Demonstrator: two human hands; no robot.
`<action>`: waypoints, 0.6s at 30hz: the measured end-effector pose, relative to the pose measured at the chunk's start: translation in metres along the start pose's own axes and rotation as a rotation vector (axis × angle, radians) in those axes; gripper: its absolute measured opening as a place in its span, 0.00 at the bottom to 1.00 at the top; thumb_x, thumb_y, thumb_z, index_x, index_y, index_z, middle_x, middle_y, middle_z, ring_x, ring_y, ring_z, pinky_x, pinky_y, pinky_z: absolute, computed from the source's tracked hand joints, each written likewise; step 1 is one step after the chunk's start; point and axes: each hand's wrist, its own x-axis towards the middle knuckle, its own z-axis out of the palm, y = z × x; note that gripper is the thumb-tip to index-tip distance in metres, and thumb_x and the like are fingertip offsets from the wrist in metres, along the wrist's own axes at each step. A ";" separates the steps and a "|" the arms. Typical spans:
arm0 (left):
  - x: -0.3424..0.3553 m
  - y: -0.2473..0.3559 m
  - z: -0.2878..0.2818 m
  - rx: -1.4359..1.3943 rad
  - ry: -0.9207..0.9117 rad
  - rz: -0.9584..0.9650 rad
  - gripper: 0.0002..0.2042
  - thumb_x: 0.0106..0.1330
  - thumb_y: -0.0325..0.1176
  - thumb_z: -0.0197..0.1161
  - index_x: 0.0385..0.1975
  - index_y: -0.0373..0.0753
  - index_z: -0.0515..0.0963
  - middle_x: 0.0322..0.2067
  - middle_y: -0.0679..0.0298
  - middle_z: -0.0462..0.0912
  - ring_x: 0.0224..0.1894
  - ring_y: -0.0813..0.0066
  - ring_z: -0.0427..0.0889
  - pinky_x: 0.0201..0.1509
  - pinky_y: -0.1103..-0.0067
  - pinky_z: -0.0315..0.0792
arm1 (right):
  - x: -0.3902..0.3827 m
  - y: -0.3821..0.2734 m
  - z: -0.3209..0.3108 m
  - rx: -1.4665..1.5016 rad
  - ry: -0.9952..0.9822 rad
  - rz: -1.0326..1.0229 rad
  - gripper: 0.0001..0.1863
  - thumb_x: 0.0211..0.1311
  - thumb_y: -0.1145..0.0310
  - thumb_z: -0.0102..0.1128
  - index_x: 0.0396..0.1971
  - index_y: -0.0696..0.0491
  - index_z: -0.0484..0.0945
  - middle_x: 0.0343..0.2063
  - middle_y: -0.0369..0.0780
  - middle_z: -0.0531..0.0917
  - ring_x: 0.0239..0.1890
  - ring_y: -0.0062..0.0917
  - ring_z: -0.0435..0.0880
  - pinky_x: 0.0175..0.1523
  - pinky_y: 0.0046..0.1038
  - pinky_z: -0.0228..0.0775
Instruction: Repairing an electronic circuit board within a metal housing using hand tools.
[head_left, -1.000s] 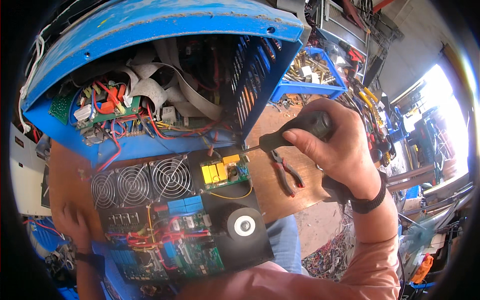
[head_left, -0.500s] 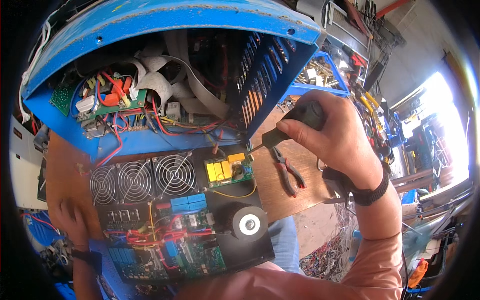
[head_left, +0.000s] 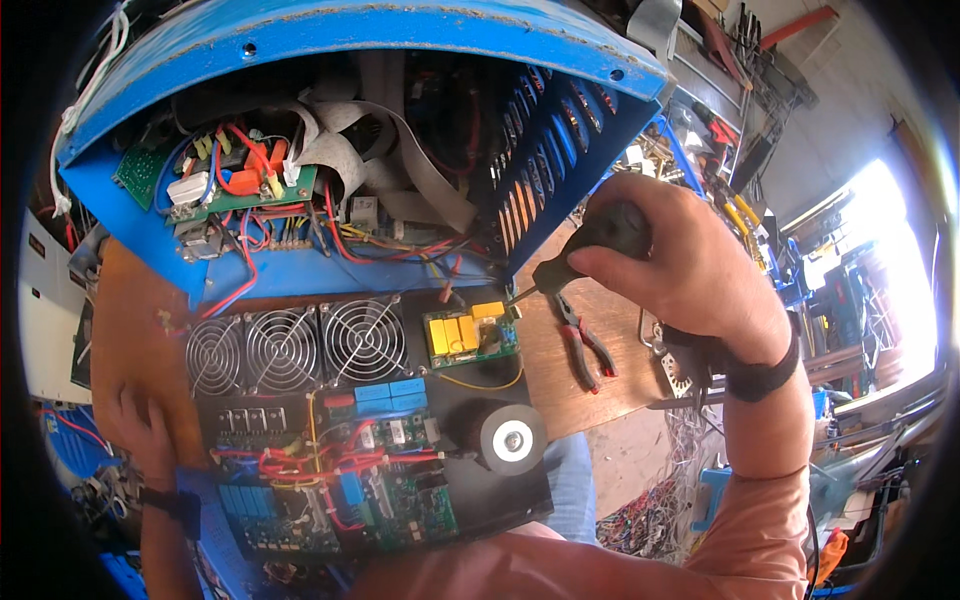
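The right hand [head_left: 690, 270] is closed around the dark handle of a screwdriver [head_left: 560, 267], thumb along its near side, and the shaft slants down to the left of that hand. Its tip is at the upper right corner of a small green board [head_left: 472, 340] with yellow blocks; whether it touches a screw there is too small to tell. The board sits left of and lower than the right hand, on a black panel [head_left: 455, 403] that also carries 3 fans [head_left: 365, 341] farther left and a round coil with a white disc [head_left: 513, 440] nearer the body. Just below the right hand, pliers [head_left: 572, 325] with red and black grips lie on the brown worktop [head_left: 625, 350]. Beyond the panel, ahead and to the left of the right hand, stands an open blue case [head_left: 400, 28] with grey ribbon cable [head_left: 415, 170] inside. The left hand [head_left: 140, 425], dim and blurred, is near the worktop's left side, fingers loosely spread, with nothing visible in it.
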 end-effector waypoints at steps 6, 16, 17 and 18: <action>-0.002 -0.002 0.002 0.034 0.008 -0.005 0.23 0.68 0.35 0.58 0.59 0.27 0.67 0.62 0.44 0.66 0.65 0.45 0.63 0.69 0.61 0.56 | 0.006 -0.004 -0.013 -0.108 -0.131 -0.008 0.19 0.55 0.65 0.69 0.46 0.55 0.78 0.37 0.46 0.84 0.42 0.38 0.85 0.47 0.33 0.75; 0.000 0.002 0.003 -0.018 0.034 0.000 0.22 0.67 0.33 0.58 0.58 0.28 0.68 0.60 0.44 0.67 0.64 0.45 0.64 0.69 0.62 0.57 | 0.009 -0.016 -0.013 -0.151 -0.186 -0.060 0.18 0.57 0.64 0.68 0.45 0.54 0.78 0.36 0.46 0.84 0.41 0.38 0.85 0.46 0.33 0.75; 0.000 0.001 0.003 0.007 0.032 0.004 0.22 0.67 0.32 0.58 0.58 0.29 0.68 0.61 0.45 0.67 0.64 0.46 0.64 0.68 0.62 0.57 | 0.008 -0.018 -0.011 -0.167 -0.165 -0.019 0.18 0.57 0.64 0.68 0.45 0.55 0.78 0.36 0.46 0.84 0.41 0.38 0.85 0.46 0.33 0.75; 0.001 0.001 0.004 0.016 0.038 0.015 0.21 0.67 0.32 0.57 0.58 0.31 0.68 0.61 0.46 0.66 0.64 0.46 0.64 0.68 0.63 0.58 | 0.008 -0.020 -0.010 -0.182 -0.144 0.022 0.18 0.58 0.64 0.68 0.45 0.55 0.78 0.35 0.46 0.84 0.41 0.38 0.85 0.46 0.33 0.75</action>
